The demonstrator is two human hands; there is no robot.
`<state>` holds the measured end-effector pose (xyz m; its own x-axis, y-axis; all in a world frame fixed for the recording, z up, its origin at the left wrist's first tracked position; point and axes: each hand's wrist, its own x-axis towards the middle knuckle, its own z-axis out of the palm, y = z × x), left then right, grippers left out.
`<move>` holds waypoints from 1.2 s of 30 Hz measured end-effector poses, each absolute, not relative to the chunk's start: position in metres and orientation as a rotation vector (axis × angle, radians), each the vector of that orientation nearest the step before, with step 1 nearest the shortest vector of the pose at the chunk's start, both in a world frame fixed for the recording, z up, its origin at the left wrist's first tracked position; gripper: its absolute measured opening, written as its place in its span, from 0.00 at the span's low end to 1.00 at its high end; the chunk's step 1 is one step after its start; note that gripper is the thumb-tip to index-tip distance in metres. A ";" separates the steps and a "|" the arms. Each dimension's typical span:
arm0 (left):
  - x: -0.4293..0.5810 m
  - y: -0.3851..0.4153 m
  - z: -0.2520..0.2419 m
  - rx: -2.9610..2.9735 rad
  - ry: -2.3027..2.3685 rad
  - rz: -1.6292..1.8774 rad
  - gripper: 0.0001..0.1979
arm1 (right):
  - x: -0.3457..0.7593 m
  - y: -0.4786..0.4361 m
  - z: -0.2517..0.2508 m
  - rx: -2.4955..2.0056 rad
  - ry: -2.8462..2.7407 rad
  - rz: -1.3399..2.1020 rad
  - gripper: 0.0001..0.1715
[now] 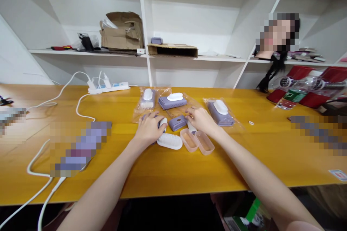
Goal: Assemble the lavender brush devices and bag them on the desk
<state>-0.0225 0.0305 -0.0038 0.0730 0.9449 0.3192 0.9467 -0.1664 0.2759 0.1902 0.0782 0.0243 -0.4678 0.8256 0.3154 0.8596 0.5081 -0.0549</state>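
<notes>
My left hand [149, 129] is curled from above over a purple-grey case with a white part [163, 122], the thumb on its near side; the palm hides most of it. Just below the thumb lies a white oval bristle brush [170, 141]. My right hand [201, 120] has its fingers loosely bent and apart, beside a white handle-like piece [191, 127] partly under it. I see nothing held in it. Between the hands sits a small purple-grey block [178, 123] with a round hole. Two translucent peach cups [189, 140] stand side by side near my right wrist.
Purple-grey cases with white tops [173, 101] lie on clear plastic bags behind the hands; another case [221, 112] is to the right. A power strip [110, 87], white cables and a phone [84, 148] are left. A bottle [295, 95] stands right. Shelves [222, 57] line the back.
</notes>
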 end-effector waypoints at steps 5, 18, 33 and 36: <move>-0.022 0.031 -0.008 -2.332 -2.019 -0.638 0.16 | 0.172 0.083 0.019 -1.188 -2.608 0.047 0.23; -0.015 0.024 -0.003 -2.413 -2.005 -0.600 0.17 | 0.168 0.133 0.040 -1.452 -2.546 -0.056 0.25; -0.017 0.025 -0.010 -2.385 -2.014 -0.662 0.16 | 0.111 0.182 0.016 -1.242 -2.836 -0.521 0.41; -0.017 0.026 -0.012 -2.386 -2.010 -0.684 0.16 | 0.114 0.179 0.015 -1.185 -2.832 -0.571 0.36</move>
